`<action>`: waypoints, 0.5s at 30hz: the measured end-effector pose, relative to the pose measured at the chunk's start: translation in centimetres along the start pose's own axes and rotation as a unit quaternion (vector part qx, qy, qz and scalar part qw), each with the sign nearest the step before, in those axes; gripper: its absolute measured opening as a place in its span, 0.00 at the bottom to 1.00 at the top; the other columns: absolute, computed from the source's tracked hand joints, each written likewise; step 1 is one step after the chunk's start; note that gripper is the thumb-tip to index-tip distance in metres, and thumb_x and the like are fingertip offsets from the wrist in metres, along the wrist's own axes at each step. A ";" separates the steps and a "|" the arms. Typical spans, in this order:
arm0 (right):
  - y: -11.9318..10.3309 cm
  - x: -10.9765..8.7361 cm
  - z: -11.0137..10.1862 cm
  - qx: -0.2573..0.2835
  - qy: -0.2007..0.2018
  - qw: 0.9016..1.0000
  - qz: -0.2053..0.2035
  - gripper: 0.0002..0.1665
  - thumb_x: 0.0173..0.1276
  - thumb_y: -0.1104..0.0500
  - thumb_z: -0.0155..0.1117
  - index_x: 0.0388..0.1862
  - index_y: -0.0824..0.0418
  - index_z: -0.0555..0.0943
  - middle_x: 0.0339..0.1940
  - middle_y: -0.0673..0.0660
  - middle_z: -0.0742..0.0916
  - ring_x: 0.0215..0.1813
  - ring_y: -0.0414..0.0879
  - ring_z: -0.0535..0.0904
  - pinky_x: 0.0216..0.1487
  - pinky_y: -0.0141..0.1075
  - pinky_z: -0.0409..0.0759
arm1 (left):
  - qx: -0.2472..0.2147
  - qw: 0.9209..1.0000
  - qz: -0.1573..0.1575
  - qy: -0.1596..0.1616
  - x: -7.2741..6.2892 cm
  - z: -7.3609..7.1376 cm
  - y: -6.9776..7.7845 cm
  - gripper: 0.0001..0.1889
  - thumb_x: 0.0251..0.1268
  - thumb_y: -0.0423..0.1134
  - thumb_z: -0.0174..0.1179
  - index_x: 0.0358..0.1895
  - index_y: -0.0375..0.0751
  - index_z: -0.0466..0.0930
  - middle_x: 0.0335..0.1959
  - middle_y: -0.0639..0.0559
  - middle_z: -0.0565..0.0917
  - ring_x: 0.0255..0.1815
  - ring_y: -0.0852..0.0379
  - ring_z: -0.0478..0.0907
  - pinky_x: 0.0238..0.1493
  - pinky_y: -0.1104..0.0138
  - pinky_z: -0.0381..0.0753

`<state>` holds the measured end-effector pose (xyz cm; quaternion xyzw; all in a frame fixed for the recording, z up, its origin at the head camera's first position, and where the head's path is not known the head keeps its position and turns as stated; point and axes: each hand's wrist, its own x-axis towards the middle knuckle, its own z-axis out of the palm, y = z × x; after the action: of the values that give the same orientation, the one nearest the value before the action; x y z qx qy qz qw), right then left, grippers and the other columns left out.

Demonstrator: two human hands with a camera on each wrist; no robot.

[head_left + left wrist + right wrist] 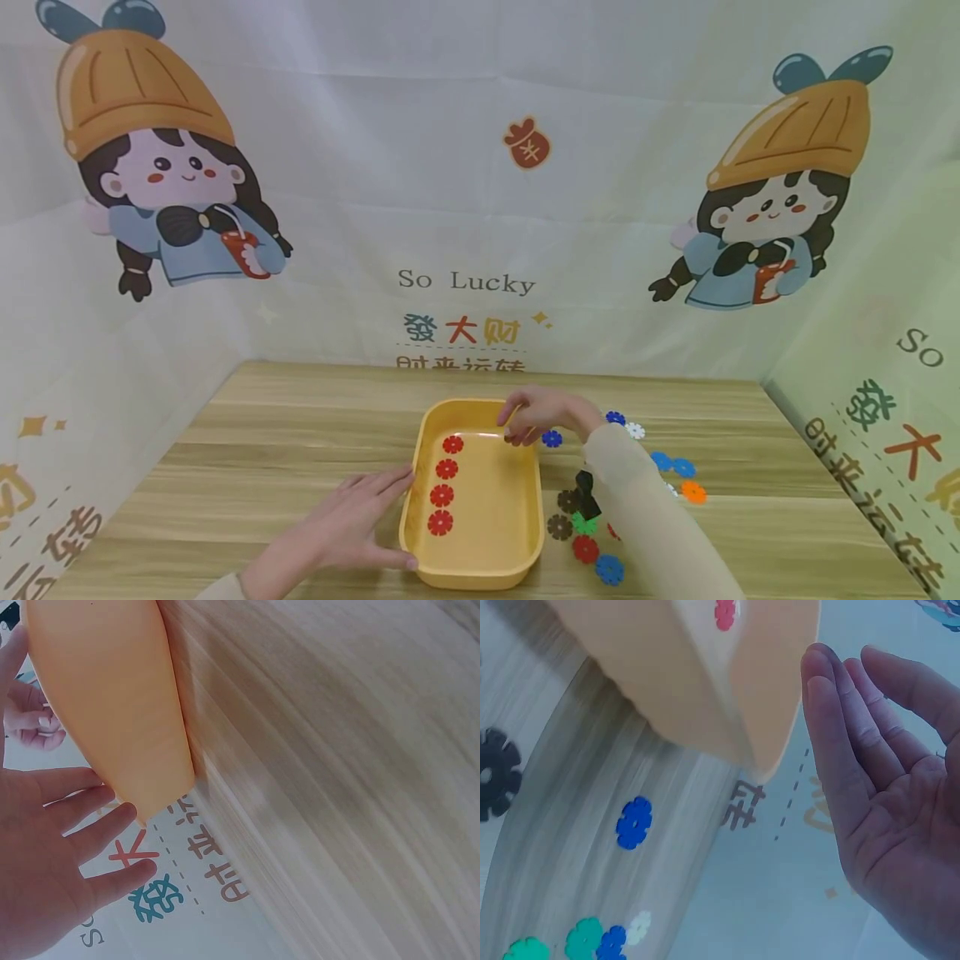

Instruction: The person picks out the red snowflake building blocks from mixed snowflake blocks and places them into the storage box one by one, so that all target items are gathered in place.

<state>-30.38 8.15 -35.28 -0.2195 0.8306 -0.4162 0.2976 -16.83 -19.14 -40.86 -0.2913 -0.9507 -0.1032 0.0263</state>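
Observation:
My left hand (pixel 352 517) lies against the left side of a yellow plastic tray (pixel 480 575), fingers spread along its wall and thumb at the near left corner. Inside the tray, several red notched flower discs (pixel 442 495) form a column along the left. Over the far right corner is my right hand (pixel 536 412), fingers pointing down into the tray. Right at its fingertips shows a small brown notched disc (pixel 514 439), partly hidden. In the right wrist view, a gap with nothing in it separates that hand's thumb from its straight fingers (pixel 829 742).
To the tray's right, loose flower discs lie on the wooden table (pixel 300 417): dark blue (pixel 552 438), light blue (pixel 683 467), orange (pixel 693 492), brown (pixel 559 527), green (pixel 584 523) and red (pixel 586 549). A printed cloth (pixel 465 200) hangs behind the table.

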 end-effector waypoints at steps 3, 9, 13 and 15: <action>0.8 -0.5 -0.4 -0.001 0.000 1.000 -0.015 0.15 0.56 0.70 0.55 0.43 0.73 0.73 0.30 0.58 0.82 0.34 0.49 0.79 0.37 0.40 0.78 | 0.000 1.000 0.000 0.001 0.0 0.0 0.0 0.51 0.40 0.71 0.54 0.62 0.33 0.61 0.62 0.44 0.63 0.58 0.46 0.63 0.54 0.47 0.60; 2.4 -1.4 -1.3 0.004 0.016 0.999 -0.028 0.16 0.54 0.70 0.54 0.44 0.74 0.73 0.29 0.58 0.82 0.33 0.50 0.79 0.38 0.43 0.77 | -0.005 1.000 0.000 0.002 0.0 0.0 0.0 0.51 0.40 0.71 0.55 0.62 0.33 0.61 0.62 0.44 0.63 0.58 0.46 0.63 0.53 0.47 0.60; 3.4 -2.3 -1.9 0.004 0.027 0.999 -0.030 0.15 0.53 0.70 0.54 0.42 0.73 0.74 0.28 0.58 0.82 0.32 0.49 0.79 0.38 0.42 0.78 | -0.003 1.000 -0.001 0.003 -0.1 0.0 0.0 0.51 0.40 0.71 0.54 0.62 0.33 0.61 0.62 0.44 0.63 0.58 0.46 0.62 0.53 0.47 0.60; 3.9 -2.7 -2.2 0.000 0.031 0.999 -0.031 0.15 0.53 0.70 0.54 0.42 0.73 0.74 0.28 0.59 0.82 0.32 0.49 0.78 0.38 0.43 0.78 | -0.002 1.000 -0.001 0.002 -0.1 0.0 0.0 0.51 0.40 0.72 0.54 0.62 0.34 0.61 0.62 0.44 0.63 0.59 0.46 0.62 0.53 0.47 0.60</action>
<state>-30.32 13.22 -36.63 -0.2320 0.8325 -0.4315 0.2587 -16.79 -19.17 -40.92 -0.2901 -0.9507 -0.1058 0.0273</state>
